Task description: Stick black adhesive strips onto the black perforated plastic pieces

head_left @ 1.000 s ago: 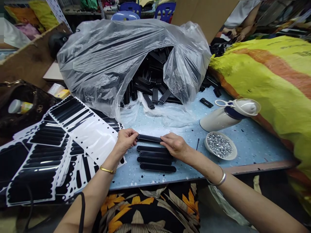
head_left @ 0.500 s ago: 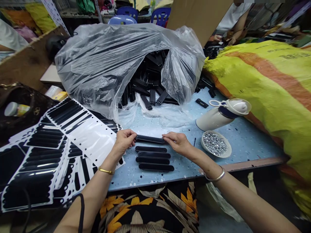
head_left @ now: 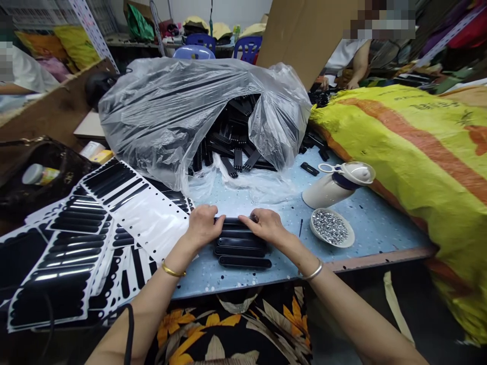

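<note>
Between my hands, several black strips (head_left: 243, 247) lie stacked in parallel on the blue speckled table (head_left: 281, 271). My left hand (head_left: 205, 225) is closed at the left end of the farthest strip, its thumb on the edge. At the right end my right hand (head_left: 265, 224) is curled round it, thumb pointing inward. Left of my hands, white sheets with black strip stickers (head_left: 152, 218) overlap one another. Beyond, a translucent plastic bag (head_left: 160, 111) gapes open over many black plastic parts (head_left: 238, 137).
Right of my hands are a bowl of small shiny pieces (head_left: 331, 227) and a white bottle (head_left: 329, 187) lying tilted. A large yellow sack (head_left: 403, 137) fills the right side. At the left is a brown bag (head_left: 23, 187). A person's arm (head_left: 359, 63) shows behind.
The view has shifted. Both hands have changed from pinching the strip's ends to curling around them, thumbs pointing inward, and the strip now sits close against the others.
</note>
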Tool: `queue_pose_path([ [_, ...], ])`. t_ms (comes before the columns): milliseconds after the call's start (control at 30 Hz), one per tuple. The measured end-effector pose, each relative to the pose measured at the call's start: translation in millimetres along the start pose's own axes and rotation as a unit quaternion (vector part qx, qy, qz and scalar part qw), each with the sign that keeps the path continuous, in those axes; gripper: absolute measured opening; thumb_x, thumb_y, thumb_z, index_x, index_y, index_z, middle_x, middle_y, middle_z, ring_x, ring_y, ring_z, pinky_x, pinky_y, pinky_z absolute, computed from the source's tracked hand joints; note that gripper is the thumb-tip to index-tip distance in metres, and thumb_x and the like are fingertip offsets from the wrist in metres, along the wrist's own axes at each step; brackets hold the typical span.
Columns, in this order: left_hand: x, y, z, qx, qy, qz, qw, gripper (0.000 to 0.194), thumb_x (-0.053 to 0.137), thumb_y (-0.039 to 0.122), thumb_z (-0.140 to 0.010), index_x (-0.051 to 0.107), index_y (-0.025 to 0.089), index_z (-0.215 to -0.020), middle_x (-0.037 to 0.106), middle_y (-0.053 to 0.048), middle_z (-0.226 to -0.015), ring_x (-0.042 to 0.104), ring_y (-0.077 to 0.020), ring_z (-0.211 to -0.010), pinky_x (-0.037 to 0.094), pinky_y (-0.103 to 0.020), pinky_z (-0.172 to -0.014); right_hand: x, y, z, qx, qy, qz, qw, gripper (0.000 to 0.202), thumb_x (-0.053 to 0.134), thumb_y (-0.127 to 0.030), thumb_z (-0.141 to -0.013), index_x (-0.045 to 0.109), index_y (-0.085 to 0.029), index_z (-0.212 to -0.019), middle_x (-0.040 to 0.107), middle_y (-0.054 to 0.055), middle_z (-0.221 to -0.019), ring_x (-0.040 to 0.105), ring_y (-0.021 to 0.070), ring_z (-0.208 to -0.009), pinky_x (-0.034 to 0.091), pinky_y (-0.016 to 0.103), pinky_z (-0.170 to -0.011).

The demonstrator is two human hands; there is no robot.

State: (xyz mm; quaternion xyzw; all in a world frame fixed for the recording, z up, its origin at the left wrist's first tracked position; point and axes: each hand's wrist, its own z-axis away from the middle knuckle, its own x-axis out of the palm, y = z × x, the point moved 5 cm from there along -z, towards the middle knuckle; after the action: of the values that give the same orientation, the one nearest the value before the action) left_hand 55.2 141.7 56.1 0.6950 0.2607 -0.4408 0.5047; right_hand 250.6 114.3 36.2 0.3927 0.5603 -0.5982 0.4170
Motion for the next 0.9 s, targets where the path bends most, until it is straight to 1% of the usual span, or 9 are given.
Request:
queue_pose_path([
  [100,11.2,13.4,-5.7,0.033,-0.055,-0.017,0.998,0.024,0.059,0.032,-0.087,0.073,0.014,-0.094,0.074,-0.015,-0.091,0.067,-0.0292,-0.091,0.048,-0.038,-0.083,4.0,-5.2,-6.8,-0.011,-0.016,0.039,0.999,0.061,0.048,-0.071,-0.088,0.07,-0.017,-0.072,0.072,0.013,-0.074,0.067,0.0263,-0.075,0.04,0.032,-0.063],
  [200,21.4,13.3,-11.2,0.045,-0.092,0.015,0.995,0.023,0.059,0.033,-0.088,0.075,0.017,-0.093,0.075,-0.011,-0.088,0.068,-0.0259,-0.085,0.048,-0.034,-0.077,6.6,-3.2,-11.1,-0.037,-0.026,0.011,0.999,0.059,0.05,-0.069,-0.089,0.07,-0.017,-0.069,0.073,0.014,-0.074,0.067,0.0272,-0.074,0.041,0.032,-0.061],
  [267,24.1,7.7,-13.2,0.046,-0.095,0.045,0.993,0.023,0.061,0.037,-0.087,0.076,0.019,-0.086,0.075,-0.008,-0.082,0.067,-0.0231,-0.079,0.047,-0.031,-0.073,5.8,0.6,-10.0,-0.056,-0.032,-0.012,0.998,0.053,0.052,-0.061,-0.091,0.072,-0.017,-0.07,0.073,0.012,-0.073,0.066,0.0242,-0.071,0.043,0.031,-0.061],
  [433,24.5,-0.4,-12.8,0.058,-0.095,0.097,0.989,0.023,0.064,0.037,-0.084,0.079,0.021,-0.079,0.074,-0.006,-0.075,0.066,-0.0208,-0.075,0.045,-0.028,-0.07,-3.9,5.4,6.9,-0.106,-0.033,-0.059,0.992,0.034,0.049,-0.03,-0.094,0.077,-0.017,-0.081,0.075,0.007,-0.08,0.068,0.0187,-0.076,0.048,0.027,-0.07],
  [567,23.8,4.7,-7.5,0.079,-0.117,0.097,0.985,0.022,0.064,0.034,-0.084,0.079,0.021,-0.075,0.076,-0.005,-0.074,0.068,-0.0208,-0.074,0.046,-0.027,-0.069,-8.2,9.4,18.5,-0.12,-0.041,-0.077,0.989,0.03,0.048,-0.018,-0.087,0.077,-0.017,-0.077,0.074,0.003,-0.069,0.067,0.0174,-0.066,0.049,0.025,-0.061],
  [633,21.8,8.3,-3.1,0.09,-0.125,0.094,0.984,0.021,0.061,0.029,-0.085,0.079,0.022,-0.077,0.077,-0.004,-0.075,0.069,-0.0207,-0.075,0.048,-0.027,-0.071,-11.3,13.7,19.1,-0.121,-0.039,-0.079,0.989,0.027,0.051,-0.013,-0.081,0.078,-0.017,-0.081,0.074,0.002,-0.067,0.067,0.0171,-0.062,0.049,0.024,-0.058],
  [700,17.3,11.8,2.5,0.088,-0.112,0.089,0.986,0.025,0.054,0.022,-0.088,0.078,0.02,-0.093,0.079,-0.007,-0.087,0.071,-0.0222,-0.084,0.05,-0.03,-0.078,-16.7,18.3,16.8,-0.112,-0.016,-0.074,0.991,0.03,0.05,-0.011,-0.08,0.078,-0.017,-0.087,0.075,0.002,-0.068,0.068,0.0182,-0.064,0.05,0.025,-0.059],
  [800,9.7,21.1,16.8,0.088,-0.068,0.072,0.991,0.037,0.044,0.018,-0.091,0.069,0.016,-0.118,0.075,-0.014,-0.111,0.068,-0.0285,-0.106,0.047,-0.042,-0.095,-22.6,16.7,16.0,-0.099,0.042,-0.055,0.993,0.032,0.045,-0.015,-0.088,0.077,-0.017,-0.093,0.076,0.006,-0.078,0.07,0.0216,-0.075,0.053,0.031,-0.069],
  [900,9.1,39.6,40.8,0.184,-0.027,0.02,0.982,0.039,0.049,0.028,-0.092,0.063,0.013,-0.125,0.068,-0.018,-0.126,0.053,-0.0383,-0.128,0.04,-0.054,-0.104,-15.0,-1.2,28.1,-0.126,0.079,-0.035,0.988,0.03,0.046,-0.02,-0.093,0.075,-0.017,-0.101,0.077,0.011,-0.099,0.069,0.0264,-0.095,0.053,0.04,-0.088],
])
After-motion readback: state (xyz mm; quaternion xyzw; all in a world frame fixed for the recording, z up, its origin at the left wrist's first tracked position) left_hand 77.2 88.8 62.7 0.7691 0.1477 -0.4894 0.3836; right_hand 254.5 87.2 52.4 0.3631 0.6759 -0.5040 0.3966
